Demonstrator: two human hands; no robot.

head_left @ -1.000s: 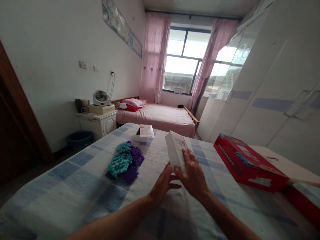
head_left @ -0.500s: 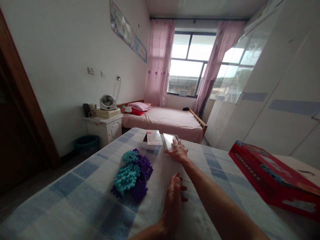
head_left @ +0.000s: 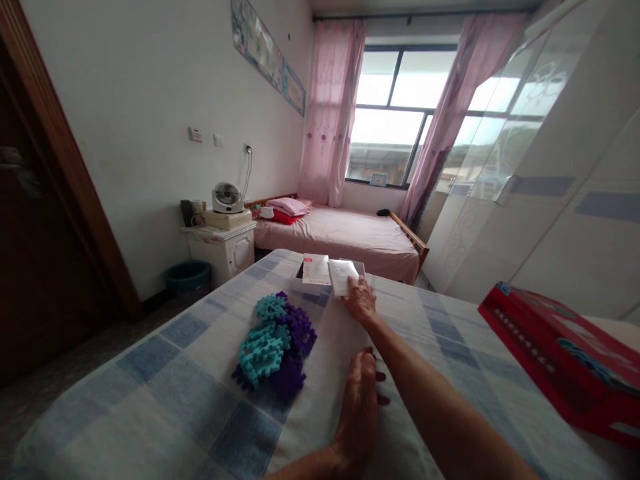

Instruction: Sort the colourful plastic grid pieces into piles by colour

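My right hand (head_left: 361, 298) reaches to the far part of the table, its fingers curled over the near right corner of a small white box (head_left: 358, 267). A pale card or sheet (head_left: 343, 277) slants over that box. Close on its left stands another shallow white box (head_left: 313, 288), with a white card with red print (head_left: 316, 269) leaning on it. My left hand (head_left: 361, 397) rests on its edge on the cloth nearer me, fingers stretched out, holding nothing. Left of it lies a pile of turquoise toothed plastic pieces (head_left: 263, 353) and purple ones (head_left: 300, 328).
A checked tablecloth (head_left: 185, 393) covers the table. On the right sits a large red box (head_left: 560, 360). Beyond the table are a bed (head_left: 340, 233), a bedside cabinet (head_left: 225, 247) with a small fan (head_left: 227, 197), and a teal bin (head_left: 187, 275) on the floor.
My right hand has shifted the right-hand white box and its pale card leftward, up against the other box. My left hand keeps its place on the cloth. The view has turned slightly left.
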